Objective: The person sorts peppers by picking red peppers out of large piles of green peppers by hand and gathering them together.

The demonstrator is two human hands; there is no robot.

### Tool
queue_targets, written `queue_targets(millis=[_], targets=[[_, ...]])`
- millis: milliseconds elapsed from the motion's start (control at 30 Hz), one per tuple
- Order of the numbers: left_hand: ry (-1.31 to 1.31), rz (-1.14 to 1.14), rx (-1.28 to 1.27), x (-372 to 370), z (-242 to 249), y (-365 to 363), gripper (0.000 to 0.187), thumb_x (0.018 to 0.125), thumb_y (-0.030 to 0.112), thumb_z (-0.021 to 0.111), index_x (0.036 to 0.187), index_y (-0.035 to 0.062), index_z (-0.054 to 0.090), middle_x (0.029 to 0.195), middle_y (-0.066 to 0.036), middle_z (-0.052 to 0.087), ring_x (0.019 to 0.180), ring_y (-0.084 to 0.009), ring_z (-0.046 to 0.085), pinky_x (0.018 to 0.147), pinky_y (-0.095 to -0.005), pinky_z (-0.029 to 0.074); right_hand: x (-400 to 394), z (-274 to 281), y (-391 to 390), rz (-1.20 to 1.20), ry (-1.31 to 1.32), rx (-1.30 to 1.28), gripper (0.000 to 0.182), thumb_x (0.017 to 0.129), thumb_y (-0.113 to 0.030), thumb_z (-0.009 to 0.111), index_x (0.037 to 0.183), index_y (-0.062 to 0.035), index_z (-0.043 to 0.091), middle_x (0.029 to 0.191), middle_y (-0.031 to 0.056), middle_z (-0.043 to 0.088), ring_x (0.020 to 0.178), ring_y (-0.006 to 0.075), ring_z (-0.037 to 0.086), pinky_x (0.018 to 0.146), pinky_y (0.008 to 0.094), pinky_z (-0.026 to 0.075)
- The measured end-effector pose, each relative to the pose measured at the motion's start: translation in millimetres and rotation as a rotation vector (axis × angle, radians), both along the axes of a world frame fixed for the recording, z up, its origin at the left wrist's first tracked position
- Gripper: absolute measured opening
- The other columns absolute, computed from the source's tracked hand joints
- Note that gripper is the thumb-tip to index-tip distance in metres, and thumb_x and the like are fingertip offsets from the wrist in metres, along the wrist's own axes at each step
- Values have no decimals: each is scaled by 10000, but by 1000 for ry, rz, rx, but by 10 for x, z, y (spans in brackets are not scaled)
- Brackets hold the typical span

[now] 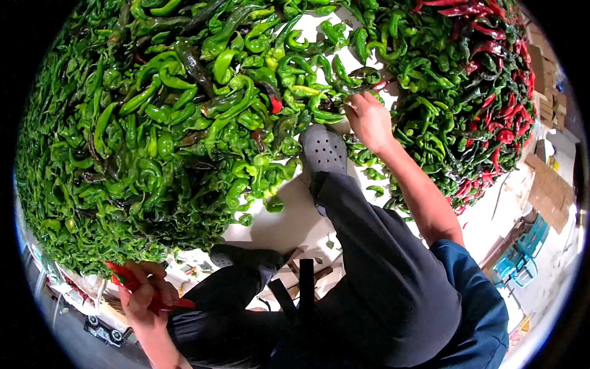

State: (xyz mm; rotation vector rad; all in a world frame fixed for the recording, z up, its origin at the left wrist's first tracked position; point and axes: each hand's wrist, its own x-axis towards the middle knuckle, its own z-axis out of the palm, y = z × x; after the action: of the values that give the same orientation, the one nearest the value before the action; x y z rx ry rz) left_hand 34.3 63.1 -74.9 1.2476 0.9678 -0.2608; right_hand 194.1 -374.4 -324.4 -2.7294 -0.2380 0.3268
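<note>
In the lower left, my left hand (pixel 147 292) is closed around red chili peppers (pixel 167 303), whose tips stick out on both sides of the fingers. My right hand (pixel 370 123) reaches down among the peppers just beyond my grey clog (pixel 324 150). Its fingers are curled in a pinch, and I cannot tell what is between them. A dark green pepper (pixel 367 74) and a small red pepper (pixel 382 84) lie right by its knuckles. Long green peppers (pixel 236 114) spread over the pile to the left of that hand, one with a red end (pixel 276 106).
A large heap of green peppers (pixel 92 184) fills the left side. Another heap on the right turns to red peppers (pixel 507 117) along its outer edge. White floor (pixel 276 218) shows between them. Cardboard (pixel 549 190) and a teal chair (pixel 522 258) stand at the far right.
</note>
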Motion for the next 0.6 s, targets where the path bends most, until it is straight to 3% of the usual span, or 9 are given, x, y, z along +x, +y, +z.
queue_targets(millis=[67, 133, 233, 333, 433, 467, 533, 600], targets=[[-38, -57, -50, -22, -58, -2, 207, 799, 76, 637, 935, 20, 491, 949, -201, 607, 524, -219, 582, 476, -339, 508, 96, -35, 161, 53, -61, 20, 213, 848, -195, 672, 1000, -47, 655, 926, 159, 629, 893, 357, 621, 783, 450, 507], [-8, -102, -95, 43, -135, -22, 205, 799, 50, 652, 927, 15, 496, 924, -194, 608, 536, -219, 593, 486, -344, 518, 194, -22, 317, 203, -113, 30, 449, 878, -273, 681, 1235, -20, 581, 1219, 175, 597, 1160, 357, 542, 997, 449, 421], [12, -118, -76, 144, -172, -57, 209, 770, -1, 647, 919, 5, 500, 907, -194, 604, 575, -223, 613, 518, -343, 552, 181, -126, 524, 313, -19, -37, 650, 861, -347, 692, 1381, -42, 448, 1226, 204, 560, 1174, 353, 520, 1027, 470, 372], [18, -157, -41, 173, -195, -54, 203, 759, 11, 651, 902, -2, 507, 895, -199, 596, 595, -220, 619, 535, -349, 577, 86, -167, 530, 266, 146, -146, 680, 781, -370, 734, 1321, -34, 495, 1071, 171, 578, 1057, 335, 544, 963, 474, 390], [33, -169, -24, 178, -209, -45, 197, 755, 18, 650, 892, -6, 511, 894, -202, 594, 599, -219, 623, 537, -349, 581, -146, -66, 451, 246, 315, 4, 624, 753, -363, 743, 1243, -24, 558, 1018, 166, 597, 986, 336, 574, 910, 467, 432], [37, -184, -18, 169, -220, -30, 192, 754, 16, 646, 889, -7, 511, 897, -204, 594, 600, -218, 624, 539, -349, 581, -265, -11, 472, 336, 318, 35, 573, 757, -392, 747, 1164, -12, 616, 946, 177, 612, 889, 361, 595, 844, 454, 478], [39, -201, -13, 167, -244, -32, 178, 755, 6, 632, 884, -9, 511, 898, -204, 596, 600, -216, 626, 536, -345, 578, -515, 179, 517, 685, 8, 131, 515, 779, -423, 739, 1087, -20, 650, 899, 189, 623, 834, 387, 605, 806, 459, 506], [31, -205, -10, 170, -264, -55, 162, 757, -11, 613, 880, -10, 508, 894, -201, 599, 597, -215, 629, 529, -333, 570, -540, 180, 492, 586, 161, 340, 423, 811, -431, 706, 967, -40, 664, 882, 179, 615, 877, 372, 612, 800, 475, 494]])
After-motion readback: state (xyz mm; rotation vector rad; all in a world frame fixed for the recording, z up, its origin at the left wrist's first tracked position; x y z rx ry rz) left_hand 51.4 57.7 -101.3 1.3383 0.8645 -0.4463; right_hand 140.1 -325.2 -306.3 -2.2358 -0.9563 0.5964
